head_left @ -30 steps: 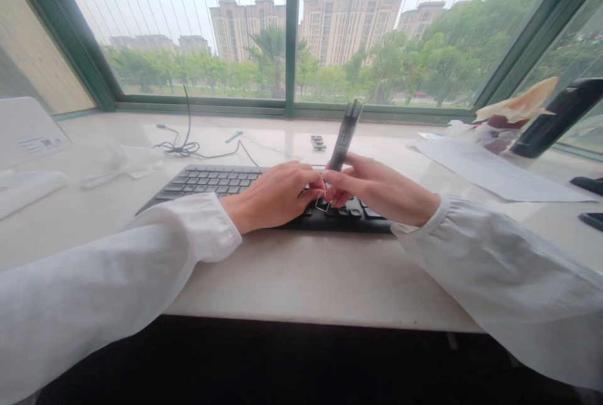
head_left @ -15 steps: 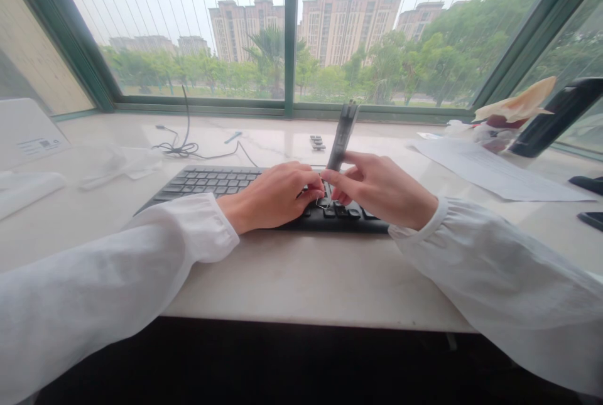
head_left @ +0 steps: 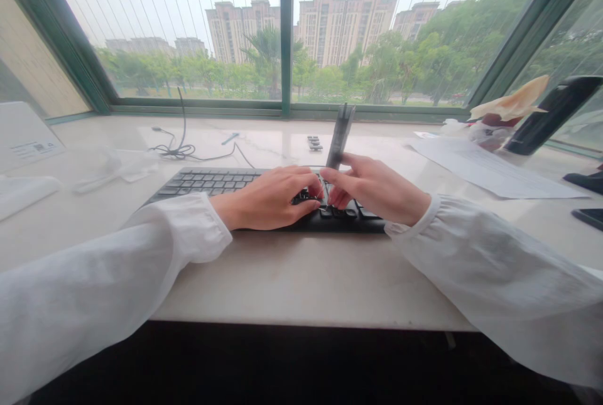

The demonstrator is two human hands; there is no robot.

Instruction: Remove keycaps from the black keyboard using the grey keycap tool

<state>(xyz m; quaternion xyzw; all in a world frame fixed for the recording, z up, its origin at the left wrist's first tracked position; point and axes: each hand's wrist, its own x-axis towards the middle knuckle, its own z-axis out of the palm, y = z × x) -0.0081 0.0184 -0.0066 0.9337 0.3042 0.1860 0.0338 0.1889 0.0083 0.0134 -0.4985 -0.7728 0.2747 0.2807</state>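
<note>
A black keyboard [head_left: 207, 182] lies on the white counter, its right part largely covered by my hands. My right hand [head_left: 377, 185] grips a dark, flat-handled keycap puller [head_left: 341, 135], handle tilted up toward the window. Thin wires of the puller show faintly by the keys between my hands. My left hand [head_left: 271, 196] rests over the keyboard, thumb and forefinger apart beside those wires, with no held thing visible. Several loose keycaps [head_left: 314, 143] lie behind the keyboard. Whether the wires are hooked on a key is too small to tell.
A black cable [head_left: 181, 151] is coiled behind the keyboard, near a small blue strip [head_left: 230, 139]. White box [head_left: 28, 135] and plastic wrapping [head_left: 117, 169] are at left. Paper sheets [head_left: 490, 169] and a dark upright object [head_left: 551, 116] stand right. The counter's front edge is close to me.
My left thumb and forefinger have spread apart from their pinch at the wires. The keycap puller stays upright in my right hand. The whole view has shifted slightly.
</note>
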